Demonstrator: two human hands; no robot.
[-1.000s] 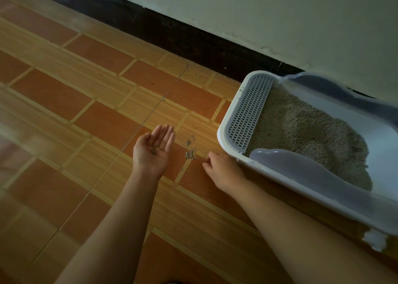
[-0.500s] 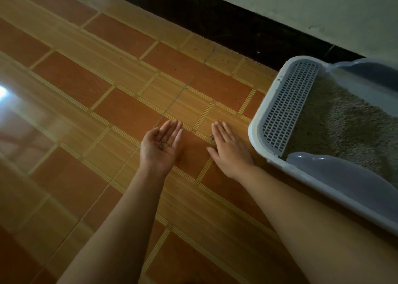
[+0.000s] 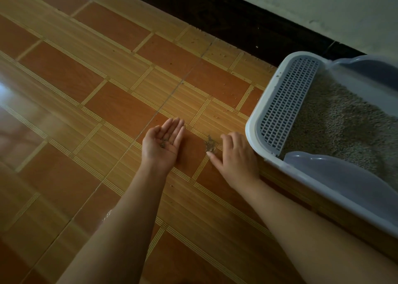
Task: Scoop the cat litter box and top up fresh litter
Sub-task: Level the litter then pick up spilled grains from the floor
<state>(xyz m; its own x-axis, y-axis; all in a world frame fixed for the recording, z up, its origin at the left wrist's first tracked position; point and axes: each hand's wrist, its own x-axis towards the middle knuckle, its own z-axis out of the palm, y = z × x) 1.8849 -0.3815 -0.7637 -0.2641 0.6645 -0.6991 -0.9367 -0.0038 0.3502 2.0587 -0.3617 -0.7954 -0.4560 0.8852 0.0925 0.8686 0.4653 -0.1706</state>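
My left hand: palm up and flat open, fingers straight and pressed together. It is well to the left of the litter box and grips nothing.
Grains on my palm: a few dark bits of litter lie loose in the hollow of that hand.
My right hand: palm down, low over the floor, just beside the box's near-left corner. The fingers are loosely bent and the thumb reaches out to the left. It holds nothing that I can see.
Spilled litter: 1 small grey heap on the floor, left of the box, right at my right hand's fingertips and between my 2 hands.
Litter box: white rim, at the right edge of view, its far end against the dark skirting.
Grid step: a white slotted panel across the box's left end.
Litter in the box: a grey-beige bed filling the tray to the right of the grid.
Splash guard: translucent, raised along the box's near side.
Stray grains: scattered specks on the floor left of the box and beyond it.
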